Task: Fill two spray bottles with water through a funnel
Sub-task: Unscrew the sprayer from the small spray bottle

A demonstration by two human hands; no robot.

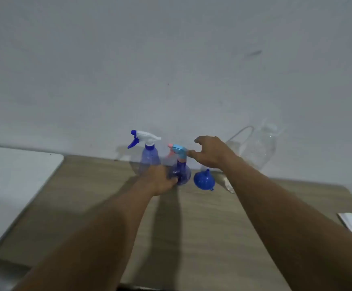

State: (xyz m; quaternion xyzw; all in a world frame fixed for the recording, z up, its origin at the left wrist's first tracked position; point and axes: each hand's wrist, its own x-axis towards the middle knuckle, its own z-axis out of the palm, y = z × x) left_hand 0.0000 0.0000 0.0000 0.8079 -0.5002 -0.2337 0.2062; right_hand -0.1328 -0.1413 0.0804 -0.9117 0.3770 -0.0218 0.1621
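Two hands: left hand [160, 180] grips the round spray bottle [183, 174]; right hand [211, 153], spread wide, perhaps touches its head

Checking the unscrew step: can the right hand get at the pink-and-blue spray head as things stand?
Probably yes. The right hand hovers open beside the pink-and-blue spray head, with nothing between them. The left hand grips the spray bottle lower down, leaving the head free.

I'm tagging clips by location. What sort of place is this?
Likely a plain room in a home or small workspace: a brown wood-grain table against a bare white wall, with a pink-topped blue plastic spray bottle, a white-topped one and a clear plastic jug.
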